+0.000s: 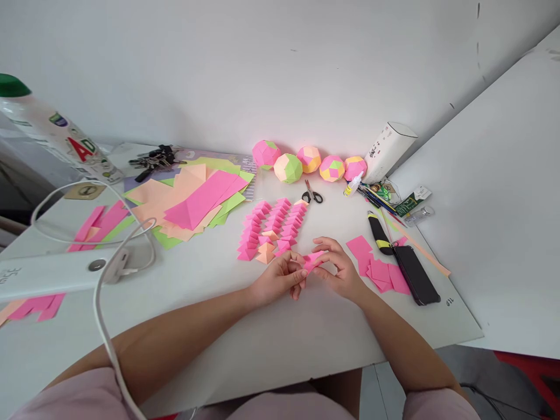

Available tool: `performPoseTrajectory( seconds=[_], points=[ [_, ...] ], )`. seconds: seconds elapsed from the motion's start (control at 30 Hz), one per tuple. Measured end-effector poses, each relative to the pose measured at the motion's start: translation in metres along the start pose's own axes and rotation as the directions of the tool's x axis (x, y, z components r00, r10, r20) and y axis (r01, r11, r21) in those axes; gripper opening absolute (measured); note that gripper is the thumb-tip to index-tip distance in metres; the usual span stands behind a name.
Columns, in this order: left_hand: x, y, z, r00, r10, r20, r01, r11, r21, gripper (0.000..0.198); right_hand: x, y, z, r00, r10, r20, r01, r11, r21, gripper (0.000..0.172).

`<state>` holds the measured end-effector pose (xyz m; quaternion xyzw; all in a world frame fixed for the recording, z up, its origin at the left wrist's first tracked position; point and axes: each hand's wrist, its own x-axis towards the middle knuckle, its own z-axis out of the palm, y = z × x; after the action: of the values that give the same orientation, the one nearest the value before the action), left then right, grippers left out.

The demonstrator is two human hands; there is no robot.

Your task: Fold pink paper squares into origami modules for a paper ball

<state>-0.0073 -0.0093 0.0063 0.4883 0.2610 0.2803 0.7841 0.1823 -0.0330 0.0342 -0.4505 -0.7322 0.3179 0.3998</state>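
Note:
Between my two hands is a small folded piece of pink paper [313, 261], held above the white table. My left hand [282, 276] pinches its left end between thumb and fingers. At its right edge, my right hand [338, 269] grips it with curved fingertips. Just beyond my left hand stand rows of small folded paper units [273, 224], mostly pink with a few peach ones. To the right of my right hand lies a loose group of pink paper squares [380, 273]. A pair of scissors [312, 193] rests behind the rows.
Several paper balls [287, 168] line the wall. Coloured sheets [196, 201] and keys [156, 160] lie left. A power bank [56, 271] with a white cable [101, 315] is nearest on that side. Right are a cutter knife [380, 234], phone [415, 274] and glue bottle [352, 184].

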Motion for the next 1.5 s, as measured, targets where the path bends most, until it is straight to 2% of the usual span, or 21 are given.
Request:
performPoseTrajectory(
  seconds=[0.17,0.23,0.4,0.57,0.7,0.87,1.13,1.33,1.5],
  points=[
    [-0.005,0.002,0.0,0.997,-0.03,0.076,0.018,0.988,0.155,0.034,0.0,0.0,0.0,0.997,0.068,0.03,-0.071,0.99,0.12,0.011],
    [-0.006,0.003,0.0,0.996,-0.024,0.087,0.008,0.983,0.181,0.034,0.0,-0.002,0.001,0.99,0.132,0.054,-0.139,0.98,0.14,0.014],
    [-0.006,0.0,0.003,0.999,-0.039,0.03,0.034,0.99,0.136,0.029,-0.001,-0.006,0.002,0.913,0.398,0.088,-0.407,0.903,0.139,0.024],
    [-0.002,-0.004,0.003,0.998,0.056,-0.034,-0.053,0.996,0.076,0.028,-0.003,-0.002,0.004,0.863,0.504,0.036,-0.501,0.845,0.187,0.031],
    [-0.002,-0.004,0.004,0.993,0.105,-0.043,-0.105,0.994,0.02,0.031,-0.003,0.0,0.005,0.852,0.523,0.027,-0.517,0.832,0.201,0.034],
    [-0.006,0.0,0.004,0.994,0.106,0.018,-0.106,0.994,0.004,0.023,-0.002,-0.001,0.004,0.854,0.515,0.076,-0.517,0.823,0.235,0.033],
    [-0.002,-0.006,0.002,0.986,0.165,0.001,-0.165,0.984,-0.074,0.021,-0.002,0.001,0.003,0.84,0.487,0.239,-0.529,0.832,0.166,0.037],
    [-0.006,-0.001,0.003,0.989,0.129,0.077,-0.131,0.991,0.024,0.023,-0.004,0.004,0.002,0.808,0.506,0.303,-0.564,0.812,0.15,0.036],
    [-0.006,-0.003,0.002,0.99,0.128,0.051,-0.129,0.991,0.025,0.032,-0.004,0.005,0.001,0.836,0.461,0.296,-0.528,0.824,0.207,0.033]
  ],
)
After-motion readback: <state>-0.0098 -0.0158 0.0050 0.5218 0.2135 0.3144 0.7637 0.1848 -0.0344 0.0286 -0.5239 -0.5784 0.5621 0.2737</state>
